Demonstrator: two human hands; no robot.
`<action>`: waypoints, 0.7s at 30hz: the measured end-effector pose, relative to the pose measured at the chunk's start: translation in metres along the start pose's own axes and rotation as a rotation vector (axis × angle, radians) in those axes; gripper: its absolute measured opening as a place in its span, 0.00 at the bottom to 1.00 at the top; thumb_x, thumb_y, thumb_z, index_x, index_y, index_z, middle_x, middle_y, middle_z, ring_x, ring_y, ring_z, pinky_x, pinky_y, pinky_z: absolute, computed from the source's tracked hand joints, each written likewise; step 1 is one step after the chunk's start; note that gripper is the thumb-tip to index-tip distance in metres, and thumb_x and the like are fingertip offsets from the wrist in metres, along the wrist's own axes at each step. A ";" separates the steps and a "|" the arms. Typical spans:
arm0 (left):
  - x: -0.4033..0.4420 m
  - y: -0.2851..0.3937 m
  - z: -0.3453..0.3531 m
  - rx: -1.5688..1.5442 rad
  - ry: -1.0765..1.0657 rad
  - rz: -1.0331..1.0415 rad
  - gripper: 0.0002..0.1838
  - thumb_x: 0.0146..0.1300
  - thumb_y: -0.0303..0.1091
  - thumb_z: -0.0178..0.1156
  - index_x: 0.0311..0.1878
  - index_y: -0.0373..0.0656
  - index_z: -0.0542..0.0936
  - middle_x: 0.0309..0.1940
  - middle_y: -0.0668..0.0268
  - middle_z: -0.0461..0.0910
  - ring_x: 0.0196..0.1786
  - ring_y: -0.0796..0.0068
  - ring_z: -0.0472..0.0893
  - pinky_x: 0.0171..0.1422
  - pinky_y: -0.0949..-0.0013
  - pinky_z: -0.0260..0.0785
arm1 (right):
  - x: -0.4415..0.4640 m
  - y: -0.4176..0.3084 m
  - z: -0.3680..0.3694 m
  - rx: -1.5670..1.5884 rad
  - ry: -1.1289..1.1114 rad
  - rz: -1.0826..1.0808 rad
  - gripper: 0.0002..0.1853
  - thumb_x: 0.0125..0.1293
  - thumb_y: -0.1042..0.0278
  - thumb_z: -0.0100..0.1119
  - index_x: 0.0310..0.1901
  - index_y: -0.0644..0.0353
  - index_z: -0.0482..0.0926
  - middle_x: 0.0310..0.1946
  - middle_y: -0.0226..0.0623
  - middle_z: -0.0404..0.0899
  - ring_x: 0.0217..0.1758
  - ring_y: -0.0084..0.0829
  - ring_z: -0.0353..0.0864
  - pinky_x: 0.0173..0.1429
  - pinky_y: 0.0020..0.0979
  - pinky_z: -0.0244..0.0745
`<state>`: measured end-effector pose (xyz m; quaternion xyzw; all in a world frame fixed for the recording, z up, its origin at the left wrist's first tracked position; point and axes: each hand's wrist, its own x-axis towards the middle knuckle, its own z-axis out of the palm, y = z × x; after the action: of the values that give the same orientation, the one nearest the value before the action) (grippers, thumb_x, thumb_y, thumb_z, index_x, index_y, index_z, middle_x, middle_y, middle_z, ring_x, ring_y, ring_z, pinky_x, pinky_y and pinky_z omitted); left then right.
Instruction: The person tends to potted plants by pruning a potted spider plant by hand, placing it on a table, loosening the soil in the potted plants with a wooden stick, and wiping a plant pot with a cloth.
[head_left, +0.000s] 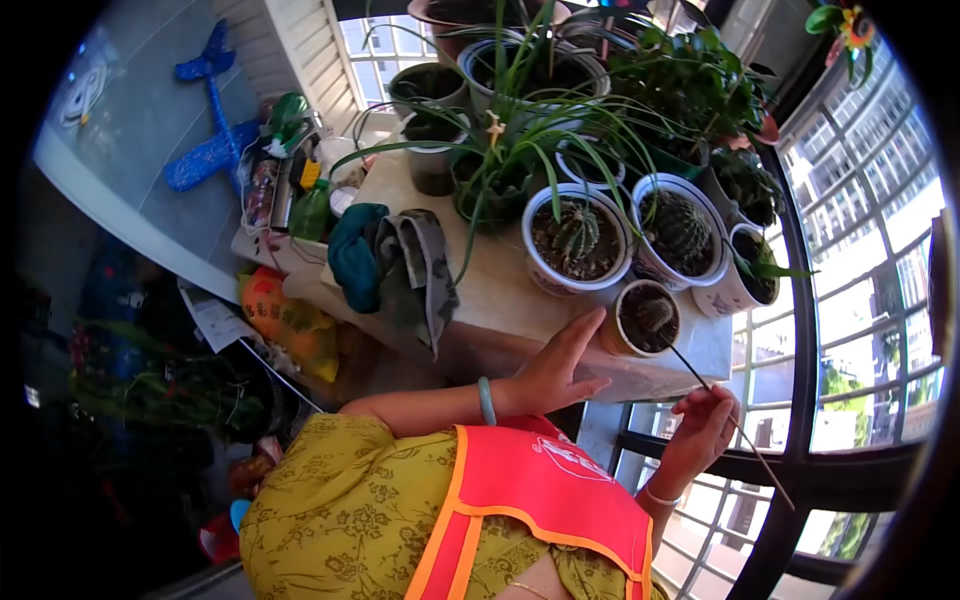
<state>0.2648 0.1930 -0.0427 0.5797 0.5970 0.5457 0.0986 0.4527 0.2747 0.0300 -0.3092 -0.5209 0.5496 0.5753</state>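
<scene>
A small cactus in a little pot [646,318] stands at the front corner of the table. The tip of a thin dark stick [760,458] reaches its soil. My right hand [705,430] pinches this stick near its middle. Beside the little pot, on its left, my left hand [556,370] is held open with fingers stretched and thumb apart; it appears to hold nothing. Behind the small pot are two larger white pots, one with a round ribbed cactus [577,238] and the other with a darker cactus [683,232].
A long-leaved plant [495,165] spreads over the table [490,285], among several other pots. Cloths [415,270] hang over the left edge. A yellow bag [285,320] and a blue toy plane [213,125] are at left. Barred windows [850,290] border the right.
</scene>
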 end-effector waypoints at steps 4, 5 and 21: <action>-0.023 0.010 -0.024 -0.089 -0.064 -0.005 0.34 0.59 0.33 0.60 0.66 0.37 0.57 0.65 0.51 0.59 0.67 0.54 0.61 0.69 0.60 0.53 | -0.006 -0.003 0.008 -0.067 -0.210 -0.233 0.18 0.74 0.55 0.36 0.43 0.63 0.71 0.26 0.40 0.75 0.24 0.26 0.72 0.28 0.26 0.70; -0.029 0.012 -0.031 -0.104 -0.088 -0.037 0.30 0.60 0.32 0.59 0.65 0.37 0.61 0.64 0.53 0.62 0.66 0.57 0.63 0.68 0.61 0.54 | -0.007 -0.001 0.011 -0.049 -0.214 -0.241 0.19 0.73 0.54 0.37 0.42 0.64 0.70 0.24 0.43 0.75 0.23 0.29 0.73 0.30 0.26 0.71; -0.070 -0.011 -0.115 -0.106 0.031 -0.222 0.13 0.58 0.21 0.55 0.47 0.35 0.76 0.41 0.57 0.79 0.44 0.66 0.80 0.51 0.70 0.70 | 0.016 -0.026 -0.051 -0.500 0.130 0.058 0.20 0.73 0.58 0.40 0.25 0.60 0.70 0.10 0.23 0.60 0.12 0.13 0.57 0.17 0.17 0.51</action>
<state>0.1934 0.0788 -0.0430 0.4954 0.6295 0.5711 0.1796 0.5057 0.2959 0.0445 -0.4913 -0.5933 0.3989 0.4974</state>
